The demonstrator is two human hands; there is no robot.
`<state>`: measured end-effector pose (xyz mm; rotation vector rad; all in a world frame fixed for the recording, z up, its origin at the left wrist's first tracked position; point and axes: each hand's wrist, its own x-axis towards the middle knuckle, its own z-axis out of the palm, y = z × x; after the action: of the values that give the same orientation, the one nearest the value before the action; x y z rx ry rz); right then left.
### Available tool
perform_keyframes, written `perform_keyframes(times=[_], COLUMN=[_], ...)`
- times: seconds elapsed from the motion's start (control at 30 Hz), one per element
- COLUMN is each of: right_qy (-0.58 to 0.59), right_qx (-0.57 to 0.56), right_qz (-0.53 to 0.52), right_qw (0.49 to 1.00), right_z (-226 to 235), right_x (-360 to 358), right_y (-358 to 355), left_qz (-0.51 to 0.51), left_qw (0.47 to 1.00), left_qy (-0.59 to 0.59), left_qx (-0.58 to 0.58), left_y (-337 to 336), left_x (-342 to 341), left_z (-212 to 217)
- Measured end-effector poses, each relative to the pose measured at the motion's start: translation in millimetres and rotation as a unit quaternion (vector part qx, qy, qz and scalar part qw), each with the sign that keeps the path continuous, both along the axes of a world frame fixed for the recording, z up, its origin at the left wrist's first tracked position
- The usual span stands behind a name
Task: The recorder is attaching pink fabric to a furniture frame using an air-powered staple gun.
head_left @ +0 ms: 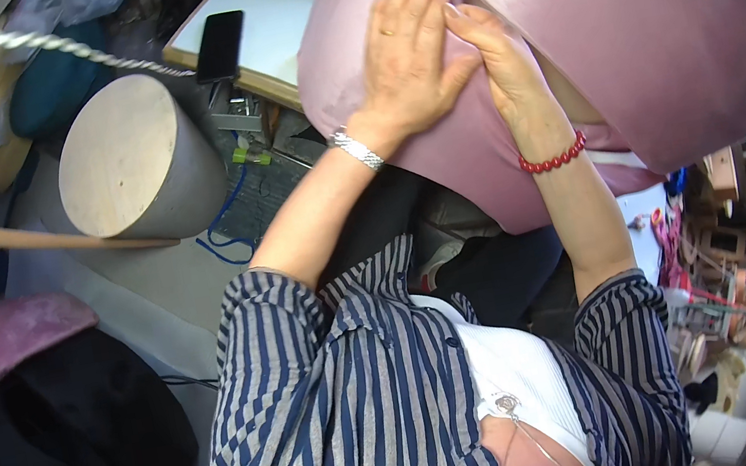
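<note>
A large piece of upholstery in smooth pink covering point(704, 29) fills the upper right, curved, with a long gap between two padded parts. My left hand point(408, 59) lies flat on the nearer pink part, fingers stretched toward the gap and wearing a ring. Close beside it, my right hand point(500, 49) is closed at the gap's edge, gripping the pink covering with thumb and bent fingers. Some of its fingertips are hidden. A pale strip of inner material shows in the gap beyond my fingers.
A white-topped table point(271, 8) with a wooden edge stands behind, bearing a black phone point(220, 46). To the left are a round wooden-topped drum point(124, 161), a wooden stick point(28, 234), a twisted rope point(81, 53) and another pink piece point(11, 338). Blue cord point(229, 227) lies below.
</note>
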<state>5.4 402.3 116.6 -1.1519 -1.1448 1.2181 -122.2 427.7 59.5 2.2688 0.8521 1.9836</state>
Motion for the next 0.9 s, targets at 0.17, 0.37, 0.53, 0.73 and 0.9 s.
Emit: perform_keyframes(times=[0.17, 0.37, 0.53, 0.73, 0.9], right_qy=[-0.258, -0.582, -0.533, -0.393, -0.362], right_qx=[-0.043, 0.102, 0.132, 0.058, 0.069], right_qz=[0.107, 0.153, 0.042, 0.014, -0.069], right_qw=[0.959, 0.792, 0.834, 0.918, 0.927], right_z=[9, 18, -17, -28, -34], right_x=[45, 80, 81, 93, 86], right_y=[-40, -108, -116, -124, -125], left_qz=[-0.056, -0.184, -0.311, -0.345, -0.264], left_qw=[0.982, 0.922, 0.849, 0.799, 0.828], left_qy=[0.16, 0.34, 0.424, 0.476, 0.485], left_qx=[0.081, 0.019, -0.055, -0.128, -0.096], left_y=[22, 4, -1, -14, -21], left_x=[-21, -18, -1, 14, 16], left_z=[14, 32, 49, 60, 50])
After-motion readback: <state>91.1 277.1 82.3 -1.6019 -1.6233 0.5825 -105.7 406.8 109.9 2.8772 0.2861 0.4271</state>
